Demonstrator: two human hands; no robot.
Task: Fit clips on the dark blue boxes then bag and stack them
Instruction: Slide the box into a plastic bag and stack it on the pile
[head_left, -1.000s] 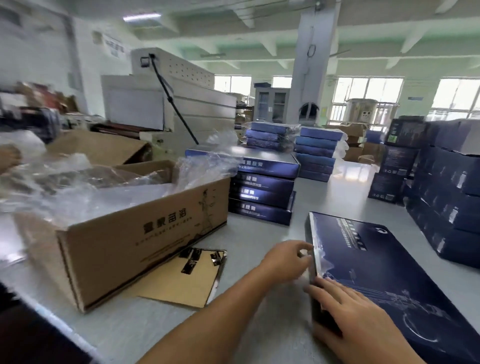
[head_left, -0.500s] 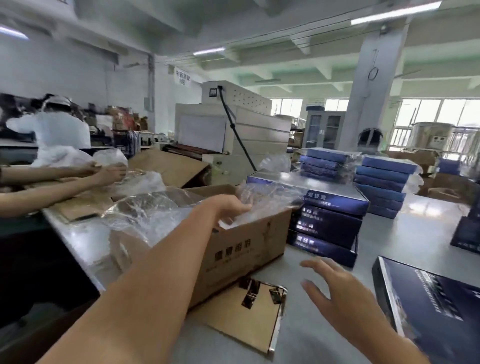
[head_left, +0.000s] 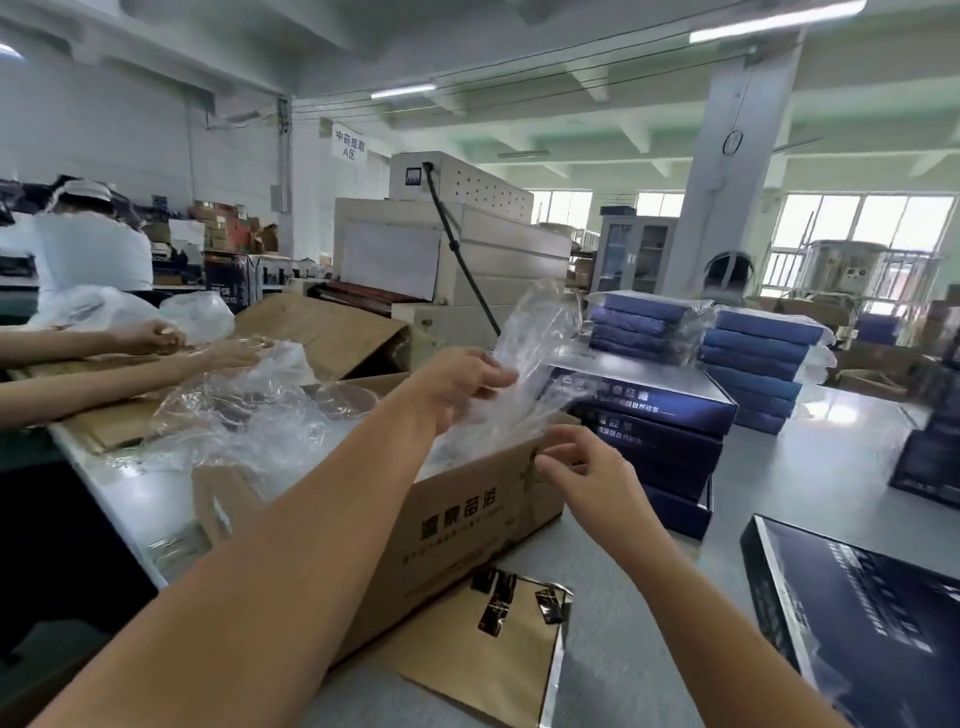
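Observation:
My left hand (head_left: 457, 387) grips a clear plastic bag (head_left: 530, 353) and lifts it out of the brown carton (head_left: 457, 519) full of bags. My right hand (head_left: 587, 467) reaches up to the bag's lower edge with its fingers curled; whether it pinches the film I cannot tell. A dark blue box (head_left: 872, 613) lies flat on the table at the lower right, away from both hands. Several black clips (head_left: 506, 597) lie on a brown card (head_left: 488, 654) in front of the carton. A stack of dark blue boxes (head_left: 660, 431) stands behind the carton.
Bagged blue boxes (head_left: 753, 358) are stacked further back on the grey table (head_left: 810, 478). More dark boxes (head_left: 930, 457) stand at the right edge. Another person's hands (head_left: 171, 343) work with plastic at the left. A shrink-wrap machine (head_left: 457, 249) stands behind.
My left hand left the flat box, reached into the carton and pulled a bag upward. My right hand left the box and rose toward the bag. My view turned left.

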